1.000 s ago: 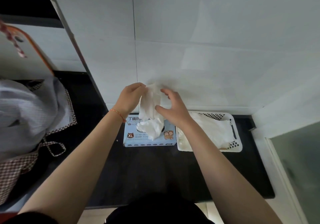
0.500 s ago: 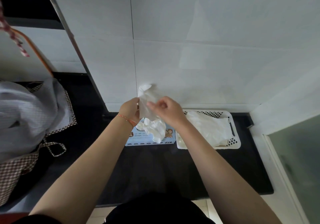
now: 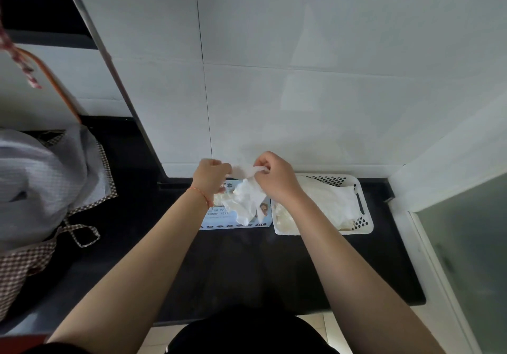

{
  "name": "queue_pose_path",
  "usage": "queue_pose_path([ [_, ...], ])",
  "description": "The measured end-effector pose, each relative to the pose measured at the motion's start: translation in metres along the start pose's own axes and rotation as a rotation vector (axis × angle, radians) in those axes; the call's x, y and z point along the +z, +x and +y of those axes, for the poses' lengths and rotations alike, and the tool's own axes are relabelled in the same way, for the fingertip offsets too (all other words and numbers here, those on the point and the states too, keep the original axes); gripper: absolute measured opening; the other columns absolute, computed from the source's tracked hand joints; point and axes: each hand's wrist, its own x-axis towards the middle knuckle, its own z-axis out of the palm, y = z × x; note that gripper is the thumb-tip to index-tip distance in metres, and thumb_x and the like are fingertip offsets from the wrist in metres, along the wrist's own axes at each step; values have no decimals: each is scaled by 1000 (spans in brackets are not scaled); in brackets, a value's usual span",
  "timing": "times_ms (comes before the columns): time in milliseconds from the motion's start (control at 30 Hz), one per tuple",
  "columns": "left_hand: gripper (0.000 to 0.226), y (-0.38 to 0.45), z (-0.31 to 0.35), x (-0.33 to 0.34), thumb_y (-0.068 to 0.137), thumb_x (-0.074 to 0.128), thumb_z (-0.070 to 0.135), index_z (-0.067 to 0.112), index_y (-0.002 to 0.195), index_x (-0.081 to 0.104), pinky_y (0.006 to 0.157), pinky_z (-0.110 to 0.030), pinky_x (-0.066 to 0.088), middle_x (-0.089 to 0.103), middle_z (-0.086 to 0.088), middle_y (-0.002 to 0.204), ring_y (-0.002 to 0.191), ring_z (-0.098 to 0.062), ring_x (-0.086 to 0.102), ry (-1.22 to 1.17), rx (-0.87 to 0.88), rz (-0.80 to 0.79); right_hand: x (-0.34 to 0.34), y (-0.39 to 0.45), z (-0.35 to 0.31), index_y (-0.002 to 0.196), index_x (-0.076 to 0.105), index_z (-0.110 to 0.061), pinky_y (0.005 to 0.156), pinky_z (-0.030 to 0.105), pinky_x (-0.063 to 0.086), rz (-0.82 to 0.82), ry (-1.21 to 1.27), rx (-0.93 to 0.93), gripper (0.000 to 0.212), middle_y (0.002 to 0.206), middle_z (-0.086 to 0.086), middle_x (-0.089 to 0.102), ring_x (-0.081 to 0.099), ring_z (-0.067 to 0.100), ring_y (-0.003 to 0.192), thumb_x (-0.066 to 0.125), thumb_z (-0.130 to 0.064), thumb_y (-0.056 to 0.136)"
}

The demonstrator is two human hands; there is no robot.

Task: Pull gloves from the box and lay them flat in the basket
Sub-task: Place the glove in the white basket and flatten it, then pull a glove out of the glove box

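Left hand (image 3: 210, 176) and right hand (image 3: 274, 178), close together, both pinch 1 white glove (image 3: 247, 198) (crumpled) above the box (image 3: 233, 220); basket (image 3: 366, 213) lies right of them.

Dim, soft daylight; pale wall sheen; wide-angle edge bending; slight blur.

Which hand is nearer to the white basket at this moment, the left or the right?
The right. The right hand pinches the glove just beside the basket, near its left edge. The left hand holds the glove's other end farther left, above the glove box.
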Motion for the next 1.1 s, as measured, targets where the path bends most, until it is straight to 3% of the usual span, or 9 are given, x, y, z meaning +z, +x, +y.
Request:
queue_pose_path([
  [100,42,-7,6,-5,85,58,3,22,123,56,81,-21,45,60,5,116,106,-7,56,164,381,-158,-14,-1,-10,87,64,-17,50,18,38,-83,51,11,17,74,-7,57,50,9,61,49,-9,85],
  [200,35,-18,19,-5,88,64,4,19,120,61,85,-28,53,71,-3,109,100,-15,67,225,405,-468,-22,1,-17,88,68,-10,47,17,37,-90,161,57,19,67,-5,53,48,12,61,50,-15,87],
  [300,14,-22,22,-2,90,66,17,11,102,68,73,-31,53,73,-7,89,77,-17,66,297,417,-361,-30,3,-17,91,64,-7,48,17,39,-66,226,56,18,69,-9,54,49,9,62,62,-24,84],
  [367,16,-21,20,0,93,62,22,7,91,69,65,-25,49,67,0,76,67,-12,60,269,409,-287,-35,3,-13,88,61,-11,49,15,38,-73,202,23,22,68,-9,51,48,6,57,69,-32,84],
  [567,25,-13,10,-4,89,67,21,-2,85,60,56,-19,40,51,-2,70,59,-10,47,413,418,-334,-44,10,-11,72,58,-19,57,23,36,77,54,-51,20,62,-10,50,45,6,57,58,-21,92],
  [700,35,-9,7,-2,88,69,23,1,68,51,53,-19,29,38,2,58,50,-8,33,490,427,-321,-45,12,-14,73,49,-5,57,31,31,137,-40,-93,22,64,-1,42,37,15,60,47,-13,93],
  [867,44,-7,6,1,86,72,38,-3,72,62,61,-20,39,56,0,62,55,-10,48,425,374,-368,-50,11,-8,76,44,-10,46,19,27,193,68,-43,19,66,-3,41,35,12,58,46,-17,94],
  [967,45,-3,1,-1,83,75,42,12,58,52,70,-29,41,50,2,58,55,-11,50,218,324,-434,-56,11,-1,73,39,-13,49,21,28,226,81,-25,23,66,-5,38,33,11,57,49,-20,93],
  [1100,20,9,-9,7,77,77,31,13,80,68,94,-30,48,65,2,79,88,-14,66,-136,217,-561,-65,9,13,75,44,-12,54,25,31,337,130,96,19,67,-5,43,38,11,59,48,-19,92],
])
